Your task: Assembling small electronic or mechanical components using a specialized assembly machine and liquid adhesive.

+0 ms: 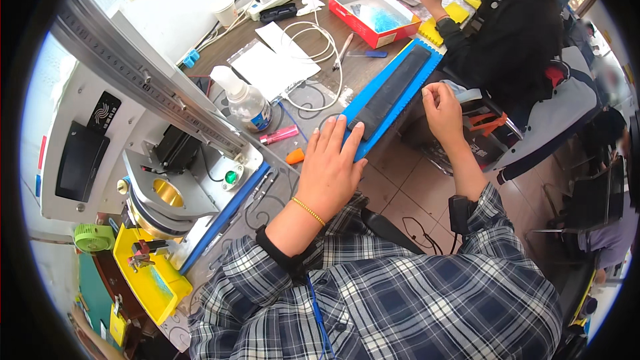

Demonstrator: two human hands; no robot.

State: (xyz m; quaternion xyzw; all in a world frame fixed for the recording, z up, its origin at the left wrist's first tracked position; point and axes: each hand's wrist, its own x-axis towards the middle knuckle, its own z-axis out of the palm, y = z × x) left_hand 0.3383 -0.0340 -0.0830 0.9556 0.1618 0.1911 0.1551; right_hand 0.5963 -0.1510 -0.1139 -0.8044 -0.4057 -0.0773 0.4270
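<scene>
Your left hand [331, 172] lies spread, nothing gripped, on the blue tray [373, 135], strip [393, 88] already in; right hand [445, 119] beside it, curled, hold unclear.

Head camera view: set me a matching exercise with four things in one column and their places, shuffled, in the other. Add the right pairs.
Things
1. left hand
2. right hand
3. clear bottle with a white top
4. green fan

Places
A. beside the white paper
B. at the near end of the blue tray
C. close to the yellow tray
D. right of the blue tray, fingers curled

Right pairs: 1-B, 2-D, 3-A, 4-C
</scene>
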